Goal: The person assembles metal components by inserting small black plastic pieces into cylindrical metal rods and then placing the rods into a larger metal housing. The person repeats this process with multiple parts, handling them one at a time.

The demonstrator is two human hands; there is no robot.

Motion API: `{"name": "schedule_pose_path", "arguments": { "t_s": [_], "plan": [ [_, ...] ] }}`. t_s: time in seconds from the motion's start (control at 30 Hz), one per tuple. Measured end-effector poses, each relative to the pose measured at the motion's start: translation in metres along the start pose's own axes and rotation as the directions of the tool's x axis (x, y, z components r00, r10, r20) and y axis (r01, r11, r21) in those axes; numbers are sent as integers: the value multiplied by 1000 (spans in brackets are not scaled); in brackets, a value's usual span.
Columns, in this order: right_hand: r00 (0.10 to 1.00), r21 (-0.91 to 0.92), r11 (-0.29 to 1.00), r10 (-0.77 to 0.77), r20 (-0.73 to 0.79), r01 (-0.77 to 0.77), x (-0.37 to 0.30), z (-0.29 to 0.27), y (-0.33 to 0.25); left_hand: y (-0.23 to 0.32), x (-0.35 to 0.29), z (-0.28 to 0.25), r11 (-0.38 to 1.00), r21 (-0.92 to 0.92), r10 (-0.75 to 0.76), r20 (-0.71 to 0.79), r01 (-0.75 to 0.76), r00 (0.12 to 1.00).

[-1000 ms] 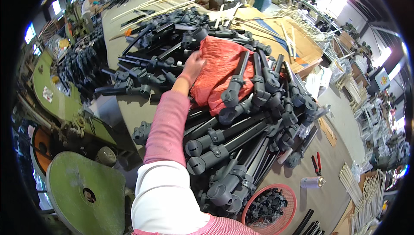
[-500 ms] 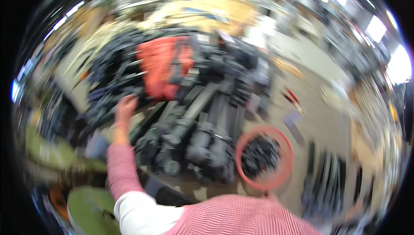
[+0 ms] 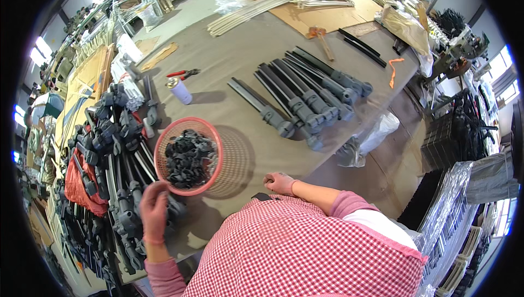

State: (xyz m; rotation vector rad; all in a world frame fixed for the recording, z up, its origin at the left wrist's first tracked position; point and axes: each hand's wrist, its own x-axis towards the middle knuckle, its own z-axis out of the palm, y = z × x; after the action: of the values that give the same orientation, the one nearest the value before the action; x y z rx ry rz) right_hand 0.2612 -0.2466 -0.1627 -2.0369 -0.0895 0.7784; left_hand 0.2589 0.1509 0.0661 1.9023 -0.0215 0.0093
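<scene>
My left hand (image 3: 155,211), in a pinkish glove, hovers at the near left side of a red mesh basket (image 3: 219,152), over a heap of black tubes with grey-black fittings (image 3: 126,210). Its fingers are loosely bent and apart, with nothing visible in them. Small black plastic parts (image 3: 188,158) fill much of the basket. At the table's near edge, just in front of my checked apron, my right hand (image 3: 280,183) is closed with curled fingers. Whatever it may hold is hidden. Ahead of it lies a row of black tubes with thick end fittings (image 3: 305,98).
Beyond the basket are a spray can (image 3: 179,91) and red-handled pliers (image 3: 184,73). A wooden-handled mallet (image 3: 322,40), two black strips (image 3: 362,47) and an orange strip (image 3: 394,72) lie farther back on the brown-covered table (image 3: 229,57). Red cloth (image 3: 84,182) lies in the left heap.
My view has swung right, bringing the row of tubes and my right hand into sight. My left hand has come back from the far side of the heap toward the basket.
</scene>
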Motion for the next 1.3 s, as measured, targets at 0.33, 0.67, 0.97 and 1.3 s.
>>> {"name": "schedule_pose_path", "arguments": {
  "t_s": [0.33, 0.67, 0.97, 1.3],
  "plan": [
    [937, 65, 998, 44, -347, -23, -124, -141, 102, -108, 5, 302, 891, 410, -359, 370, 196, 857],
    [473, -179, 927, -326, -818, 329, -43, -350, 58, -91, 30, 333, 896, 407, -282, 215, 177, 935],
    [742, -300, 795, -603, -292, 528, 31, -209, -65, -150, 88, 138, 580, 615, -53, -626, 534, 778],
    [823, -825, 9, -65, 564, 566, 224, -7, -220, -166, 145, 137, 407, 839, -82, -359, 360, 930]
  ]
}}
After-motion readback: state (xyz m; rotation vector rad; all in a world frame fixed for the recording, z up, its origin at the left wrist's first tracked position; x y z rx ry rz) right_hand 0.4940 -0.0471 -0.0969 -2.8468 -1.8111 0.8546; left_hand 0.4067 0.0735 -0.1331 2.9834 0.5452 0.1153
